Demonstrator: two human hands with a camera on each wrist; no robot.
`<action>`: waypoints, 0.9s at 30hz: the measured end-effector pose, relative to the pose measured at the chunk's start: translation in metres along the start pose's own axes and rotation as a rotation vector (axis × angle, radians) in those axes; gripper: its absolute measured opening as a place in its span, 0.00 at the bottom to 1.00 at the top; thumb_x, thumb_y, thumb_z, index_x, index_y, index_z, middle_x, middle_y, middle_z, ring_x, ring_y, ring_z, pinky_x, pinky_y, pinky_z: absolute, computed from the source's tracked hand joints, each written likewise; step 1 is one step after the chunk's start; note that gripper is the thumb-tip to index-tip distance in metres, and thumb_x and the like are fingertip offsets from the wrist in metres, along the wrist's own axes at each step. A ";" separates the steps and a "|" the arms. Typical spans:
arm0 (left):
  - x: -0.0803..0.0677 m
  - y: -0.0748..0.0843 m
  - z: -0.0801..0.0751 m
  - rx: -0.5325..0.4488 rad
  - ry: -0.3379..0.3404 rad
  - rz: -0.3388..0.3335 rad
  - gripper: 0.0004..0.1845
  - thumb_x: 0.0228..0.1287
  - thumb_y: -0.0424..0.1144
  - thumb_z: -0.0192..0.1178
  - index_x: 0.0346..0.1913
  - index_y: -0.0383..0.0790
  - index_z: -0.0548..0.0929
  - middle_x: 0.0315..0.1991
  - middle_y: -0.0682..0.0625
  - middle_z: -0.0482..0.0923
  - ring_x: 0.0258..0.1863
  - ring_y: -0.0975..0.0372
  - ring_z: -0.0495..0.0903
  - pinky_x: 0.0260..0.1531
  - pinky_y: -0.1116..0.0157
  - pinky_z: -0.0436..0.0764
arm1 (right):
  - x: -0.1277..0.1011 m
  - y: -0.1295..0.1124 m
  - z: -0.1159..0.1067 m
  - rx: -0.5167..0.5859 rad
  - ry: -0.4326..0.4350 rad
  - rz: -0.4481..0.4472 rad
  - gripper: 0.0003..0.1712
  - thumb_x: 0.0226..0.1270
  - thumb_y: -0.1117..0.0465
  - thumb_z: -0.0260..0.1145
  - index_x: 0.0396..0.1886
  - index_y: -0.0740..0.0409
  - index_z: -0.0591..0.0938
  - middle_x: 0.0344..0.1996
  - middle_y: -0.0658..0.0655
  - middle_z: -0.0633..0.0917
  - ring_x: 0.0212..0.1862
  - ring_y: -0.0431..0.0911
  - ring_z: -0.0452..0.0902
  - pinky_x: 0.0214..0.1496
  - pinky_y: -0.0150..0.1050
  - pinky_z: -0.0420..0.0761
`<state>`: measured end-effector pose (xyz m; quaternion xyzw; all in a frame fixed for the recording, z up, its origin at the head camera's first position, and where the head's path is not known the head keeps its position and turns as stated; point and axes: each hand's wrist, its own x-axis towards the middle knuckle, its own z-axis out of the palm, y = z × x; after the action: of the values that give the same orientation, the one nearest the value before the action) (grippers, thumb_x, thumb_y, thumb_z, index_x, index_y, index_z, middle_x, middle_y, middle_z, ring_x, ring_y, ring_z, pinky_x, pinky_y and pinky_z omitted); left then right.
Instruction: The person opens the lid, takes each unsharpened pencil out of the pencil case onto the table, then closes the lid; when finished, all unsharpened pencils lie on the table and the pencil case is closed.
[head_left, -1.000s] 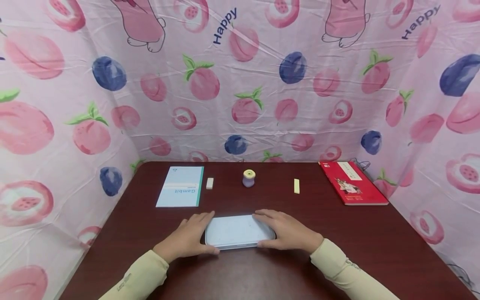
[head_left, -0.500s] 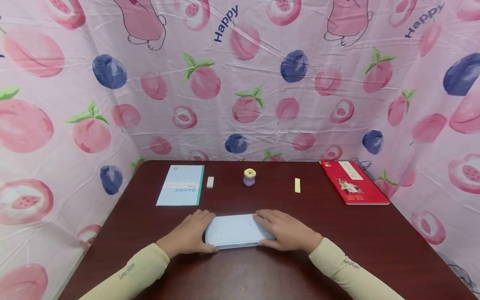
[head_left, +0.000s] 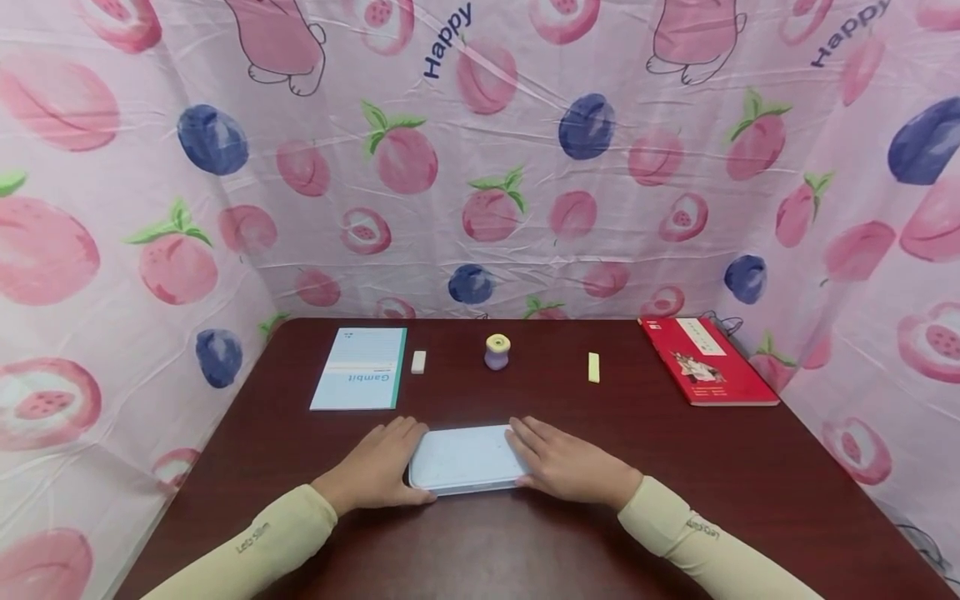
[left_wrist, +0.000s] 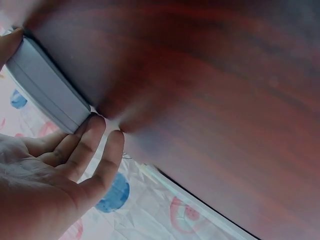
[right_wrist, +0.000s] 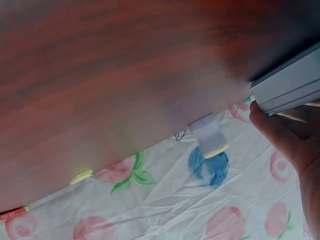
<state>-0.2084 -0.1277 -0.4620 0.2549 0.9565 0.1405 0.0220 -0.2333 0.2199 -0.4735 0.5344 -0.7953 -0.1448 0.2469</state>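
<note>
**At lower centre, left hand (head_left: 382,471) and right hand (head_left: 573,467) grip a pale case (head_left: 467,460)**

The left fingers (left_wrist: 89,142) bend at the far left corner of the case, with the thumb (head_left: 415,497) at its near left corner, so they pinch that end between them. In the left wrist view, one finger stands apart from its neighbours, just beside the case. The right fingers (head_left: 531,442) lie close together over the right end, and that thumb presses near the front edge, so this hand pinches its end too. The case looks to lie flat on the dark counter (head_left: 480,550), its pale blue top facing up.

Cream sleeves (head_left: 281,529) run from the wrists toward the lower left and lower right corners of the frame.

Beyond the hands, a row of small things stretches across the middle of the frame: a white block (head_left: 418,362) left of centre, a purple spool (head_left: 497,352) with a yellow top standing upright near centre, and a yellow stick (head_left: 593,367) to the right. Just beside the white block, at middle left, lies a light blue notebook (head_left: 356,368). Toward middle right lies a red book (head_left: 708,362), well apart from the case. Fruit-printed cloth (head_left: 525,283) fills the upper frame and both sides.
</note>
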 end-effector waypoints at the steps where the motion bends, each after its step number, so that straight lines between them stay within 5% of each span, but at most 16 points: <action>1: 0.000 0.001 0.000 0.005 0.002 0.001 0.54 0.53 0.68 0.76 0.73 0.36 0.73 0.66 0.43 0.78 0.64 0.53 0.75 0.69 0.44 0.77 | 0.000 0.000 0.000 -0.012 0.003 -0.009 0.40 0.80 0.37 0.61 0.72 0.66 0.78 0.67 0.67 0.84 0.67 0.57 0.84 0.71 0.46 0.82; 19: -0.005 0.006 -0.002 0.008 0.008 -0.025 0.55 0.56 0.69 0.75 0.77 0.35 0.69 0.70 0.41 0.75 0.69 0.49 0.73 0.73 0.41 0.73 | 0.001 0.002 -0.003 -0.079 0.026 -0.059 0.35 0.88 0.42 0.49 0.71 0.68 0.77 0.66 0.69 0.83 0.67 0.59 0.83 0.72 0.48 0.82; 27: -0.006 0.003 0.003 -0.055 0.022 -0.006 0.57 0.52 0.67 0.80 0.76 0.36 0.70 0.67 0.42 0.77 0.67 0.50 0.75 0.71 0.41 0.74 | 0.003 0.010 -0.011 0.277 0.001 0.120 0.26 0.85 0.46 0.57 0.67 0.61 0.80 0.58 0.59 0.89 0.58 0.50 0.89 0.63 0.45 0.87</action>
<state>-0.2016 -0.1271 -0.4642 0.2496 0.9533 0.1693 0.0187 -0.2362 0.2219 -0.4588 0.5149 -0.8381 -0.0183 0.1793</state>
